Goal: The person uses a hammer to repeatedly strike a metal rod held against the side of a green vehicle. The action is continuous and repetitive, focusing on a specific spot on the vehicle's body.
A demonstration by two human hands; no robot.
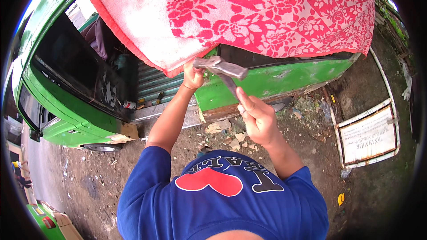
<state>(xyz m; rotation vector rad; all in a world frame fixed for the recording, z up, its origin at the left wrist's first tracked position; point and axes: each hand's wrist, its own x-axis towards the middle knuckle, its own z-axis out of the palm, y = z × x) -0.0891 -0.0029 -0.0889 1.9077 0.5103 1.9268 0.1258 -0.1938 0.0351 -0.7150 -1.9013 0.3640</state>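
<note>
My right hand (258, 120) is wrapped around the dark handle of a hammer (227, 67), raised in front of me. The hammer's worn metal head overlaps my left hand (193, 79) in the picture. That left hand is closed at the edge of the green vehicle body panel (271, 78), just below the lower corner of a red and white floral cloth (249, 13). What its fingers grip is hidden behind the hammer head. The cloth hangs over the roof and upper part of the vehicle.
To the left, a green vehicle door (66, 106) with a dark window stands open beside a ribbed floor (155, 82). Broken flakes (220, 126) litter the dirt below the panel. A rusty white framed sign (367, 135) lies on the right, near a yellow object (341, 199).
</note>
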